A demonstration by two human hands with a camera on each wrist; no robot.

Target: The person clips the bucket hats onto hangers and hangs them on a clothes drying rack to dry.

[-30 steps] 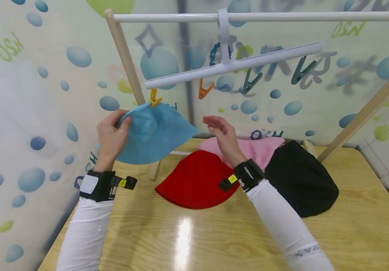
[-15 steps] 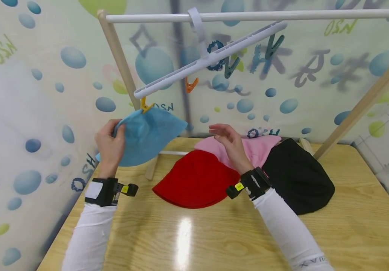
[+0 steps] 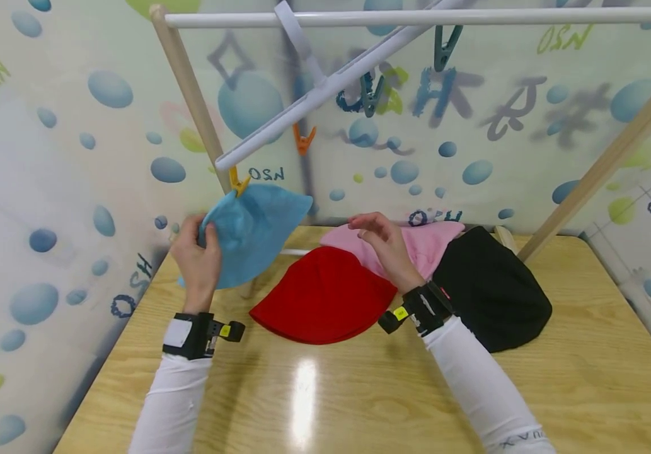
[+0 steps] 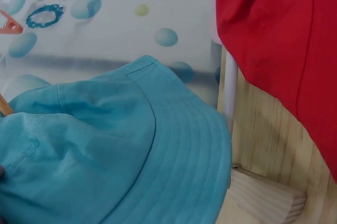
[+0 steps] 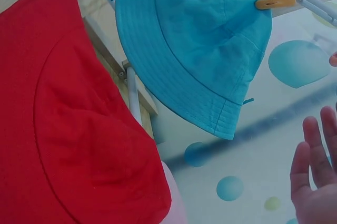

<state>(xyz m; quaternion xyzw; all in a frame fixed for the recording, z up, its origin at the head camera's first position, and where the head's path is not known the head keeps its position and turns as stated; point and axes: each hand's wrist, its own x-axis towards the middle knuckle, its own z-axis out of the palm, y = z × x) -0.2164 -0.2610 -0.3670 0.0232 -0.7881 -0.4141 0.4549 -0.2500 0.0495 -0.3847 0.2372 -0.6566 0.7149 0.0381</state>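
Note:
A blue bucket hat [image 3: 257, 233] hangs by its top from a yellow clip [image 3: 238, 183] at the low left end of a white hanger [image 3: 325, 88]. My left hand [image 3: 197, 258] pinches the hat's left side, thumb in front and fingers behind. In the right wrist view the yellow clip [image 5: 276, 1] bites the crown of the blue hat [image 5: 205, 40]. Apart from that hat, my right hand [image 3: 384, 246] is held in the air in front of a pink hat [image 3: 427, 246], holding nothing, its fingers loosely extended. An orange clip [image 3: 304, 140] and two green clips [image 3: 370, 94] also hang from the hanger.
The hanger hooks over a white rail [image 3: 501, 16] on wooden posts [image 3: 603, 157]. A red bucket hat [image 3: 322, 296] and a black hat [image 3: 489, 290] lie on the wooden table [image 3: 359, 397]. A patterned wall [image 3: 126, 126] stands close behind and at the left.
The hanger has tilted more steeply, its left end dropping and its right end rising. It appears further left. My left hand and the blue hat have sunk slightly; my right hand stays unoccupied.

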